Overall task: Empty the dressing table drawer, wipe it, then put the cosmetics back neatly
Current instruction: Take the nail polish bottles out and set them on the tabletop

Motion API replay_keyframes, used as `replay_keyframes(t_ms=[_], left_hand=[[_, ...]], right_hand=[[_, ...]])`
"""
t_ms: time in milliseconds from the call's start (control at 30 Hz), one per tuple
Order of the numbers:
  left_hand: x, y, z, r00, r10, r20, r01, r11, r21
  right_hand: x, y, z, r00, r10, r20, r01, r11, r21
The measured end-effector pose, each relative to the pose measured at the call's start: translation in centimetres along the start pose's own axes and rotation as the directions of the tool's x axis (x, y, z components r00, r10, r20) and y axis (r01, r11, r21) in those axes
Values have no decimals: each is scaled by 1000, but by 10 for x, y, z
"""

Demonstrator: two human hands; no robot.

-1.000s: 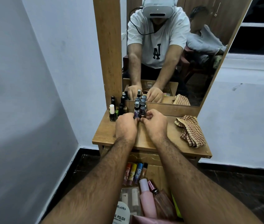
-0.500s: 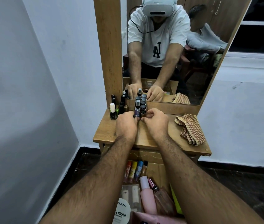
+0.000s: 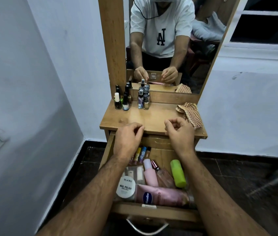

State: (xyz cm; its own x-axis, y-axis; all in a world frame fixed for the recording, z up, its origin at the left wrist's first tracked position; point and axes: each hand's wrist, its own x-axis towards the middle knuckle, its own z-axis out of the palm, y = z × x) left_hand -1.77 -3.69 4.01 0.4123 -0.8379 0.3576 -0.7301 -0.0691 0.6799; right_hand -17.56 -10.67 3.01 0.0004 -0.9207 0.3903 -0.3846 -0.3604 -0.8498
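Hovering over the front edge of the dressing table top [image 3: 151,116], both hands are empty: left hand [image 3: 128,139] with fingers loosely curled, gripping nothing; right hand [image 3: 180,133] likewise loosely curled, nothing held. Surroundings: checked cloth [image 3: 190,114] crumpled at the right rear of the top, just beyond the right hand; nail polish bottles [image 3: 122,101] grouped at the left rear; small spray bottles [image 3: 143,100] standing against the mirror [image 3: 177,48] base. Both forearms cross above the open drawer [image 3: 153,211] and hide part of its contents. Drawer contents (visible portion): white nail polish remover tub [image 3: 126,187], pink Vaseline tube [image 3: 162,195] lying crosswise at the front, pink bottle [image 3: 150,172], clear perfume bottle [image 3: 163,176], green bottle [image 3: 178,173], slim tubes [image 3: 142,153] at the rear.
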Motion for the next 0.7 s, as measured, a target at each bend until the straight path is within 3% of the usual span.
replay_keyframes(t_ms=[133,333,467,700], left_hand=[[-22,-11,-4,987,-107,123,98,992,80],[-39,-44,-8,923,-315,223,288,947,145],[-44,-51,-4,914,-319,249,277,942,192],[-32,-56,10,877,-394,273,330,910,251]], right_hand=[[-31,4,-11,998,53,47,-50,998,-49],[-65,5,-1,932,241,271,-178,955,-239],[-64,5,11,893,303,334,-181,919,-350],[-51,10,36,868,373,327,-235,890,-390]])
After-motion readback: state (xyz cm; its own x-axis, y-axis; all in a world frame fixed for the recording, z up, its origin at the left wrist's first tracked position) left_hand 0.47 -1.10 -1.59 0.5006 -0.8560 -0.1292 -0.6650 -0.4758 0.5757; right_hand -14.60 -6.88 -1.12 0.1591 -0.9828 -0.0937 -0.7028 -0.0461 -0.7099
